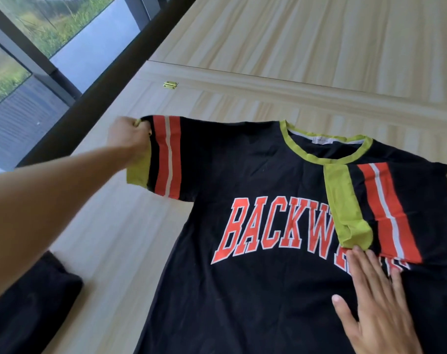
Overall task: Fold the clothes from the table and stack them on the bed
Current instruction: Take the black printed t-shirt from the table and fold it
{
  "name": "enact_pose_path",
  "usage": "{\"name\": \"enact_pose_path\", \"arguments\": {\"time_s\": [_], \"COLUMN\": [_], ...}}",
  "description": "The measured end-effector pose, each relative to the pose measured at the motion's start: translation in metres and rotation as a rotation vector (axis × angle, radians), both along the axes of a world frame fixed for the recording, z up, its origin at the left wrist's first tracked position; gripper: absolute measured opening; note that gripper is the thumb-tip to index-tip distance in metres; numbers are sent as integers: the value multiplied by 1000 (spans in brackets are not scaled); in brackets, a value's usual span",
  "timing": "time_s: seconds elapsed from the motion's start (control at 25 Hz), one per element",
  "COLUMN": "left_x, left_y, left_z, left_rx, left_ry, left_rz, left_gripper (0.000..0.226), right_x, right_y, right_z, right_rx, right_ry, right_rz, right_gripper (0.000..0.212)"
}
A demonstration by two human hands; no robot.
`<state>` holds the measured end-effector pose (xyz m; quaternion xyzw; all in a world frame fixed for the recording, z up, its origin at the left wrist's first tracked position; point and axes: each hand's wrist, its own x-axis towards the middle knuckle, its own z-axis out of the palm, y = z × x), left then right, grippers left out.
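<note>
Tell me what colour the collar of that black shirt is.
Yellow-green. The collar of the shirt shows best in the head view, the only one given.

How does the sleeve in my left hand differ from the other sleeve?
The held sleeve sticks outward over the table; the other sleeve is folded inward across the lettering. The left hand pinches the held sleeve's cuff; the other sleeve is ungripped, the right hand flat on the shirt. Both have green cuffs, orange-white stripes.

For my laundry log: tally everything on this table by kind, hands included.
T-shirt: 1
Other black garment: 1
Brass hinge: 1
Hands, left hand and right hand: 2
Total: 5
</note>
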<state>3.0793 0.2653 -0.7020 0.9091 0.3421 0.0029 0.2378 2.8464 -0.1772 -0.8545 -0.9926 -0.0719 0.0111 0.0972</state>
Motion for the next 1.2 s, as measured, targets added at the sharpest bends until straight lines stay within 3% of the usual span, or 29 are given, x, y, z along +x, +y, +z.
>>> {"name": "enact_pose_path", "arguments": {"time_s": [0.2, 0.32, 0.4, 0.48, 0.56, 0.6, 0.72, 0.88, 0.96, 1.08, 1.2], "left_x": [43, 45, 34, 17, -10, -26, -67, -91, -86, -85, -85], "left_y": [-77, -138, -164, -174, -172, -169, -166, -176, -176, -174, -175], "left_z": [51, 72, 54, 5, -50, -71, -123, -151, -155, -157, -152], "left_rx": [-258, -728, -799, -484, 27, 151, 251, 339, 325, 314, 281], "left_ry": [122, 269, 319, 255, 166, 179, 250, 50, 3, -8, -52], "left_rz": [-61, -257, -375, -571, -838, -920, -1008, -879, -892, -900, -869], "left_gripper": [21, 35, 31, 20, 31, 43, 88, 91, 91, 89, 79], "right_x": [2, 2, 2, 0, -5, -3, -1, -4, 42, 154, 199], "right_y": [-2, -4, -5, -4, -4, -3, -2, 0, -3, -28, -56], "right_z": [1, -3, -4, -5, -7, -6, -4, 15, 35, 41, 4], "right_rx": [-17, -2, 20, 56, 74, 82, 97, 302, 397, 221, 16], "right_ry": [18, 6, -13, -28, -42, -41, -6, -145, -291, -269, -170], "right_rz": [9, 9, 9, -2, -3, -2, 1, -7, -61, -233, -288], "right_gripper": [81, 80, 79, 77, 78, 78, 79, 67, 56, 67, 74]}}
